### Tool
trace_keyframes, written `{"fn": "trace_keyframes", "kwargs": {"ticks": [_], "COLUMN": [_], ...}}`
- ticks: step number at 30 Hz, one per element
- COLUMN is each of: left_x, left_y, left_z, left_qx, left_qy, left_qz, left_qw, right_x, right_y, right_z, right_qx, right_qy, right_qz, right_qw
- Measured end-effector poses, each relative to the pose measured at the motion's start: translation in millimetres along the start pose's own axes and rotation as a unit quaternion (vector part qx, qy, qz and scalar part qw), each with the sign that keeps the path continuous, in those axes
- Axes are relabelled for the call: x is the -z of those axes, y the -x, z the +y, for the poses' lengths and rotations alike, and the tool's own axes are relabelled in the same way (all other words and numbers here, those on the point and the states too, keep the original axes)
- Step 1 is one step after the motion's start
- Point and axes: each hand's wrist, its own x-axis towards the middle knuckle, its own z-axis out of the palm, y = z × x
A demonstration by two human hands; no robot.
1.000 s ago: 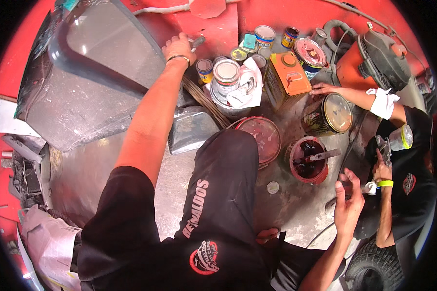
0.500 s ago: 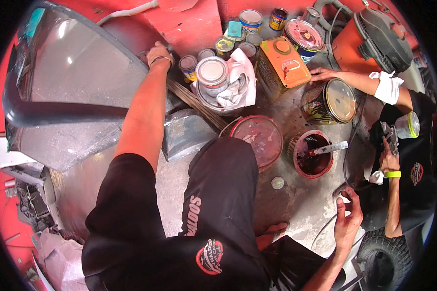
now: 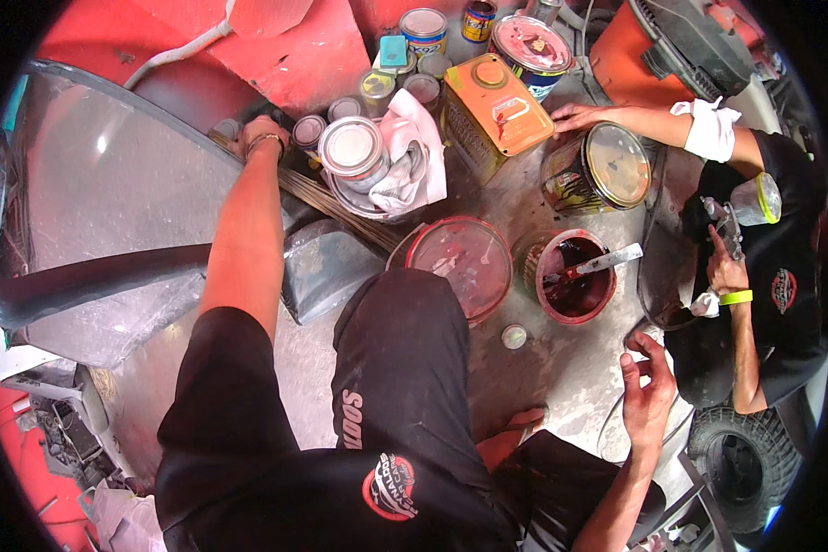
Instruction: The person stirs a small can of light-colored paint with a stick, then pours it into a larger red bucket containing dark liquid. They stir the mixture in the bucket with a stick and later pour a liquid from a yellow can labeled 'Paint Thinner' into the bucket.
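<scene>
Dusty grey concrete floor [image 3: 561, 368] fills the middle of the frame, crowded with paint cans, with red bodywork across the top.

From the hands outward: the left hand [image 3: 259, 136], a band at its wrist, reaches to the upper left of centre and rests on a bundle of thin metal rods [image 3: 340, 210] where their far end meets the edge of a large grey body panel [image 3: 110, 193]; its fingers curl down over that spot, but whether they actually grip anything cannot be told. The right hand [image 3: 647, 391] hovers at the lower right, fingers half spread and loosely bent, holding nothing.

Just right of the left hand stands a small closed silver-lidded can [image 3: 351, 147], and beside that a white rag [image 3: 412, 156] lies draped over a bigger can. The rods run diagonally down toward a round red-smeared lid [image 3: 465, 262] near centre. Right of the lid sits an open can of dark red paint [image 3: 572, 287] with a flat stirring stick [image 3: 607, 261] resting in it. An orange rectangular tin [image 3: 497, 115] stands above.

At the right edge another person in a black shirt crouches; one of their hands [image 3: 575, 118] lies flat near a large gold-lidded can [image 3: 612, 166], the other [image 3: 725, 269] is raised toward their chest. A small tyre [image 3: 741, 455] lies at the lower right.
</scene>
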Motion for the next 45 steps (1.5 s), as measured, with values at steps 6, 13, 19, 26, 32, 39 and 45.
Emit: {"fn": "trace_keyframes", "kwargs": {"ticks": [6, 13, 19, 26, 32, 39, 45], "left_x": [32, 159, 175, 161, 247, 223, 89], "left_y": [29, 84, 98, 96, 205, 424, 427], "left_z": [24, 26, 59, 87, 80, 151, 241], "left_qx": [-0.054, -0.120, -0.236, -0.264, -0.391, -0.501, -0.501], "left_qy": [0.102, 0.077, 0.318, 0.238, 0.304, 0.426, 0.217], "left_qz": [0.090, 0.114, 0.053, -0.109, 0.026, -0.025, -0.038], "left_qw": [0.989, 0.983, 0.917, 0.928, 0.868, 0.753, 0.837], "right_x": [5, 3, 4, -2, -34, -82, -81], "right_y": [-12, -42, -51, -53, -97, -173, -140], "right_z": [14, 14, 10, 13, 53, 85, 48], "right_qx": [0.013, 0.062, 0.085, 0.094, 0.047, 0.016, 0.169], "right_qy": [-0.004, -0.044, -0.073, -0.055, 0.037, -0.050, 0.012], "right_qz": [0.007, 0.006, 0.020, 0.013, 0.045, 0.020, 0.003], "right_qw": [1.000, 0.997, 0.994, 0.994, 0.997, 0.998, 0.985]}}
